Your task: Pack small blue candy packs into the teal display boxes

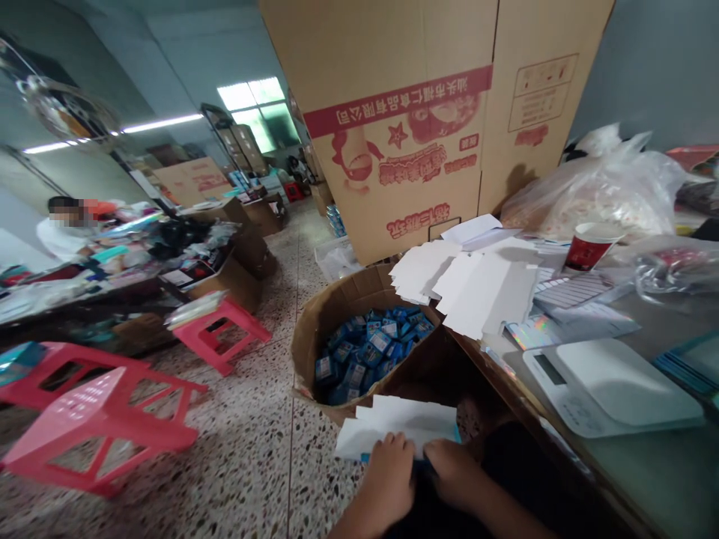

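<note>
In the head view, a stack of flat white carton blanks (401,421) with blue showing at its edges lies across my lap. My left hand (393,468) grips its near edge, fingers curled over the top. Close beside it, my right hand (449,460) is closed on the same edge. Just beyond the stack stands a round brown cardboard bin (306,352) holding many small blue boxes (359,359). More white carton blanks (483,288) lie fanned over the table corner, partly overhanging the bin.
On the table at right are a white digital scale (612,389), a red paper cup (589,247) and a filled clear plastic bag (601,187). A large cardboard carton (404,97) stands behind. Red plastic stools (219,329) are on the speckled floor at left; a person (67,236) sits farther back.
</note>
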Available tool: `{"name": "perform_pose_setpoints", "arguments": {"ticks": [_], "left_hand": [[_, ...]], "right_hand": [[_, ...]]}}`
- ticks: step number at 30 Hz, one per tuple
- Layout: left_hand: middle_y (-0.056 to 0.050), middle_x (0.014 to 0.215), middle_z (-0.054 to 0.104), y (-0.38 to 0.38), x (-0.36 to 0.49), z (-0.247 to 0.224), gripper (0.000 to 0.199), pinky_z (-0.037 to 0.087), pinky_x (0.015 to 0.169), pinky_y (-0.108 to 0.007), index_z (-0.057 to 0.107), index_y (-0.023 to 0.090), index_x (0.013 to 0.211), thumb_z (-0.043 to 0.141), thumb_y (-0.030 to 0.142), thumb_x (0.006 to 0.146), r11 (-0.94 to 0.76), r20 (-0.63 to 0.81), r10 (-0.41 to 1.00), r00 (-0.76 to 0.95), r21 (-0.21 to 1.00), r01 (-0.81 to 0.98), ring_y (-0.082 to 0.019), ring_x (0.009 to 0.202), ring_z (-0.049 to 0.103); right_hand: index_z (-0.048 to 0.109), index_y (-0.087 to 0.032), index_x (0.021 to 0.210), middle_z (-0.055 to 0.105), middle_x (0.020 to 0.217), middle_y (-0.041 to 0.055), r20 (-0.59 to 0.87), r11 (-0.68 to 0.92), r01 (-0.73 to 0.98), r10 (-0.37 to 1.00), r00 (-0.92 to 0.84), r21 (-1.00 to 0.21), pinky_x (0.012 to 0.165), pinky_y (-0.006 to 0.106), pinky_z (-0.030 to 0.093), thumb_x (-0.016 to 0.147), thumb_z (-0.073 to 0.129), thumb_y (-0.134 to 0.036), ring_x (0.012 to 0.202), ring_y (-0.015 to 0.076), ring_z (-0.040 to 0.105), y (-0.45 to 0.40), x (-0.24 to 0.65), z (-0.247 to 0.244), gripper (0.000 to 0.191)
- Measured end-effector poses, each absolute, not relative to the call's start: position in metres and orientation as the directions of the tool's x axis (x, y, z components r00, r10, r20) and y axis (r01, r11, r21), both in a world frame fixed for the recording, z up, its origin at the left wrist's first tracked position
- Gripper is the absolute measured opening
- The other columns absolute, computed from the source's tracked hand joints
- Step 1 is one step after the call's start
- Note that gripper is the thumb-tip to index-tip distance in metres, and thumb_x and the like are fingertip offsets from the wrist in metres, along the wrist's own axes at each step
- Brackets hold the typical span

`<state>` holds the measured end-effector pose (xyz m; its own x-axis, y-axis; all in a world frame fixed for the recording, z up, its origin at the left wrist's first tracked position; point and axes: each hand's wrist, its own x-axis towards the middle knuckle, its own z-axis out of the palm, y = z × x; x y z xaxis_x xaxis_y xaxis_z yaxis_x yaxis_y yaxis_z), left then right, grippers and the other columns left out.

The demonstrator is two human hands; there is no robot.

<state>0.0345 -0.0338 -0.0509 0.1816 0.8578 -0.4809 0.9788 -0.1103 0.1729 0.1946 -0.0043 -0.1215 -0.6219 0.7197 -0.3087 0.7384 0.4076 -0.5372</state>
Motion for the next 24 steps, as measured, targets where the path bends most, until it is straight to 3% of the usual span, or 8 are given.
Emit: {"name": "perform_pose_setpoints", "arguments": {"ticks": [7, 13, 18, 24], "left_hand": [[-0.018, 0.124, 0.068, -0.029, 0.049, -0.051, 0.046, 0.045, 0.102, -0.054, 0.07, 0.011, 0.118, 0.059, 0.031, 0.079, -0.133, -0.434, 0.872, 0.228, 0.237, 0.962, -0.04, 0.12, 0.058], [-0.019, 0.115, 0.072, -0.025, 0.033, -0.05, 0.048, 0.049, 0.095, -0.049, 0.075, 0.012, 0.11, 0.069, 0.045, 0.076, -0.01, -0.458, 0.886, 0.065, 0.12, 0.993, -0.041, 0.112, 0.065], [-0.018, 0.115, 0.074, -0.017, 0.018, -0.058, 0.043, 0.048, 0.095, -0.041, 0.077, 0.012, 0.11, 0.075, 0.04, 0.077, -0.087, -0.553, 0.821, 0.144, 0.128, 0.988, -0.038, 0.111, 0.068], [-0.014, 0.11, 0.075, -0.014, 0.013, -0.063, 0.041, 0.048, 0.091, -0.039, 0.077, 0.017, 0.108, 0.073, 0.046, 0.08, -0.1, -0.52, 0.836, 0.177, 0.173, 0.98, -0.036, 0.107, 0.069]], "right_hand": [[0.07, -0.01, 0.115, 0.071, 0.117, 0.0184, -0.337, 0.342, 0.772, 0.752, -0.567, -0.536, 0.087, 0.035, 0.043, 0.085, 0.058, -0.018, 0.111, 0.0333, 0.066, -0.003, 0.189, -0.123, 0.034], [0.071, -0.011, 0.113, 0.071, 0.118, 0.0185, -0.35, 0.332, 0.79, 0.76, -0.548, -0.515, 0.086, 0.035, 0.043, 0.087, 0.058, -0.018, 0.11, 0.0337, 0.066, -0.008, 0.188, -0.126, 0.03], [0.071, -0.012, 0.112, 0.071, 0.116, 0.0185, -0.33, 0.35, 0.775, 0.756, -0.565, -0.526, 0.085, 0.036, 0.044, 0.087, 0.06, -0.019, 0.108, 0.0336, 0.066, -0.013, 0.188, -0.127, 0.028], [0.074, -0.014, 0.104, 0.073, 0.11, 0.015, -0.241, 0.372, 0.718, 0.767, -0.595, -0.589, 0.092, 0.04, 0.049, 0.083, 0.07, -0.024, 0.106, 0.0321, 0.067, -0.005, 0.199, -0.121, 0.024]]}}
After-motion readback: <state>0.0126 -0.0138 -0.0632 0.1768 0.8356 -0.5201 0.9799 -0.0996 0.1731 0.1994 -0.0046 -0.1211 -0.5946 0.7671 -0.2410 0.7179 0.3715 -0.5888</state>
